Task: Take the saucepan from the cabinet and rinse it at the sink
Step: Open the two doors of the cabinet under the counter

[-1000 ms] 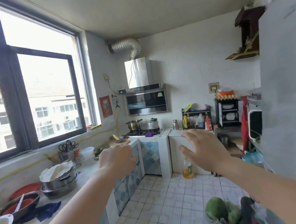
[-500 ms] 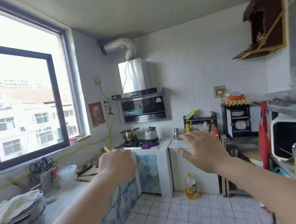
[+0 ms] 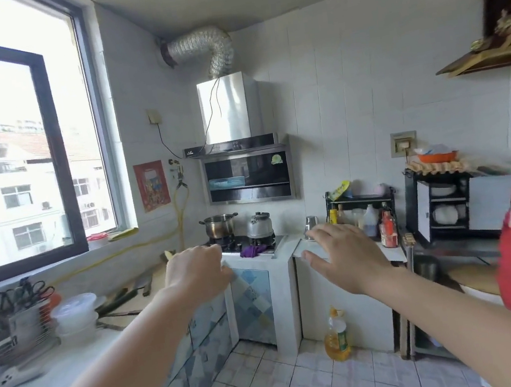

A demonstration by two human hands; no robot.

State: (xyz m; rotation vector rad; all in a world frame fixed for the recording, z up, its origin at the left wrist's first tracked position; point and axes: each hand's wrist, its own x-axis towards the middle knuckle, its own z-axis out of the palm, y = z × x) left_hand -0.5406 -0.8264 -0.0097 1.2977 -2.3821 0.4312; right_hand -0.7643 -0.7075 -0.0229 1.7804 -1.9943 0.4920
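Left hand [image 3: 198, 274] curled empty, right hand [image 3: 343, 254] spread wide; no saucepan visible, risk grabbing stove pot [image 3: 219, 225] instead

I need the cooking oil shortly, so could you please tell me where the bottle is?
In the head view, the oil bottle stands on the floor, right of centre, against the white counter base.

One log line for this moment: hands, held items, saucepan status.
left hand: loosely curled, empty | right hand: open, empty | saucepan: not in hand | steel stockpot on stove | phase: approach
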